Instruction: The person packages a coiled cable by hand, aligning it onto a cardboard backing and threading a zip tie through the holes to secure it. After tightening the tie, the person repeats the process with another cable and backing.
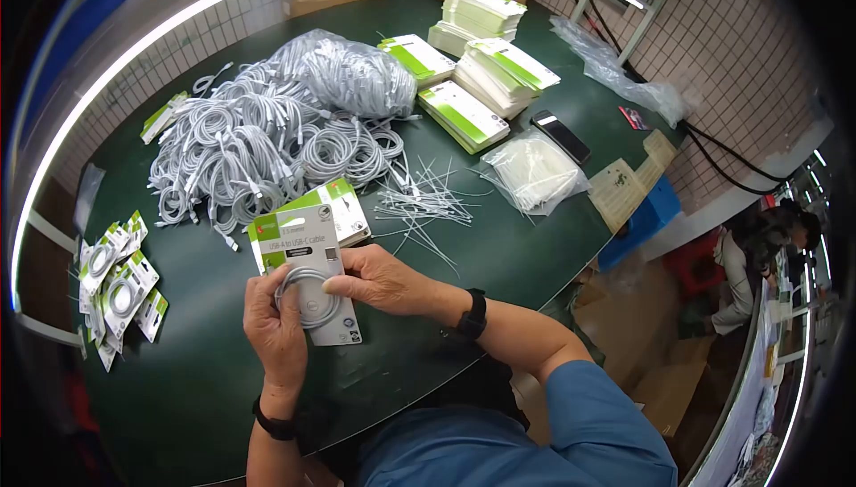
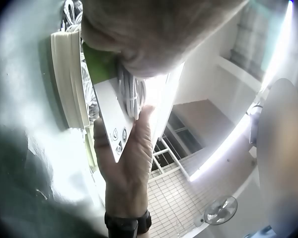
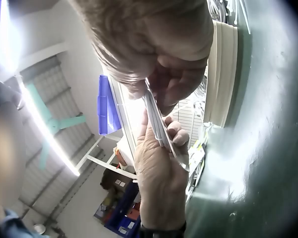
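A white and green packaging card [image 1: 296,235] printed "USB-A to USB-C cable" is held up over the near side of the table. Against its front lies a coiled grey cable [image 1: 332,311]. My left hand [image 1: 275,331] grips the card's left edge, fingers over the coil. From the other side, my right hand [image 1: 385,282] pinches the card's right edge, thumb on the coil. In the left wrist view the coil [image 2: 130,96] stands edge-on against the card [image 2: 111,106]. Just behind the held card sits a stack of similar cards [image 1: 350,212].
A large heap of coiled grey cables [image 1: 223,135] fills the back left, beside a plastic bag of cables [image 1: 348,72]. Loose white cable ties [image 1: 428,206] lie right of centre, near a bag of ties [image 1: 535,170] and a phone [image 1: 562,135]. Carded cables [image 1: 120,295] pile up at left; card stacks [image 1: 481,14] stand behind.
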